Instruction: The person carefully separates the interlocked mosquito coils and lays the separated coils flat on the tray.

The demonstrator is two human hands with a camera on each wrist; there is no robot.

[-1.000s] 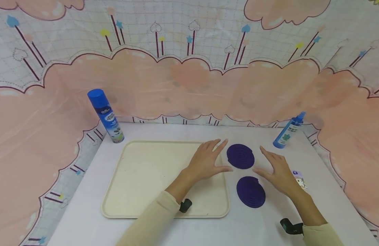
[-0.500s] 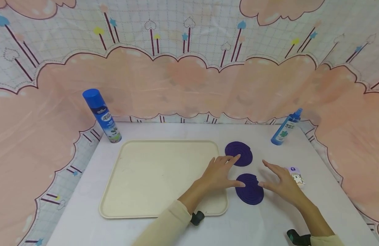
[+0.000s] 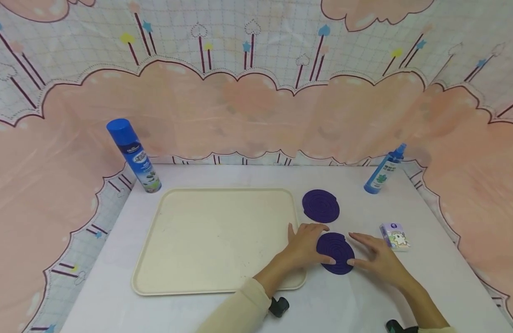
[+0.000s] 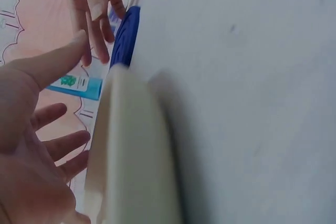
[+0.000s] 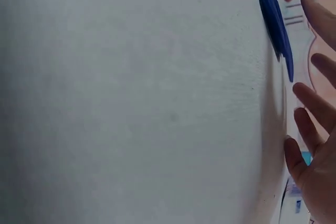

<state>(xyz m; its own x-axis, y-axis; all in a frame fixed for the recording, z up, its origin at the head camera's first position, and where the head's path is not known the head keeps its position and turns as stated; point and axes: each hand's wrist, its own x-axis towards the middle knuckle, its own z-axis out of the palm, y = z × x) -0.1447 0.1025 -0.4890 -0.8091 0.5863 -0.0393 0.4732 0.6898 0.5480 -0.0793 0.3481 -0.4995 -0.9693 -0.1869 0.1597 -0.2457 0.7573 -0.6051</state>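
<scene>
Two flat, dark purple spiral discs, which look like mosquito coils, lie on the white table right of the tray in the head view. Around the nearer coil are both hands. My left hand is at its left side, thumb overlapping the coil and fingers reaching toward its far edge. From the right comes my right hand, its thumb tip right at the coil's edge and its fingers extended. Neither hand grips anything. The farther coil lies just beyond. In the right wrist view the near coil shows edge-on beside the fingers.
A cream tray fills the left middle of the table, its right rim under my left wrist. A blue spray can stands at the back left, a blue spray bottle at the back right. A small purple-and-white box lies behind my right hand.
Both hands have moved nearer to the body, from around the farther coil to the nearer one, and closer together. The coils lie where they were; the head view has shifted slightly.
</scene>
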